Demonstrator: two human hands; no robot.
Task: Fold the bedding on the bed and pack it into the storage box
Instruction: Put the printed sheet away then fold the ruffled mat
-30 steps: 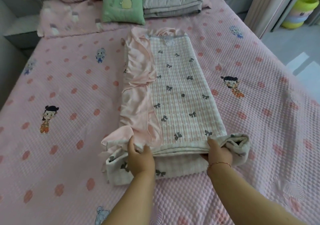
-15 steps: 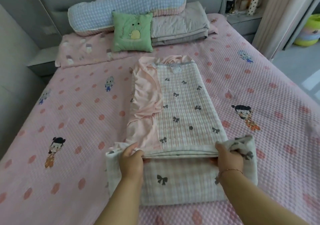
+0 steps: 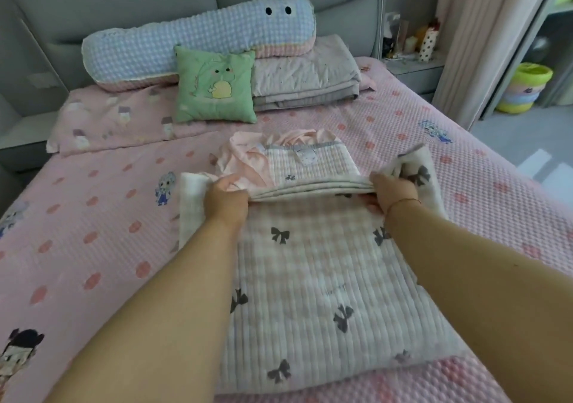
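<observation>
A pink-and-white checked quilt with dark bows lies folded lengthwise on the pink bed cover. Its near end is doubled over toward the headboard. My left hand grips the folded edge on the left side. On the right side my right hand grips the same edge, with a bracelet on the wrist. Beyond the hands the quilt's far end shows, with a plain pink lining and a white label. No storage box is in view.
At the headboard lie a long blue bolster with eyes, a green dinosaur cushion and a folded grey blanket. A bedside shelf with small items stands at the right, then a curtain and stacked coloured tubs.
Both hands have carried the quilt's near edge away from me toward the headboard, laying a long folded layer over the quilt. The camera has tilted up, showing the headboard.
</observation>
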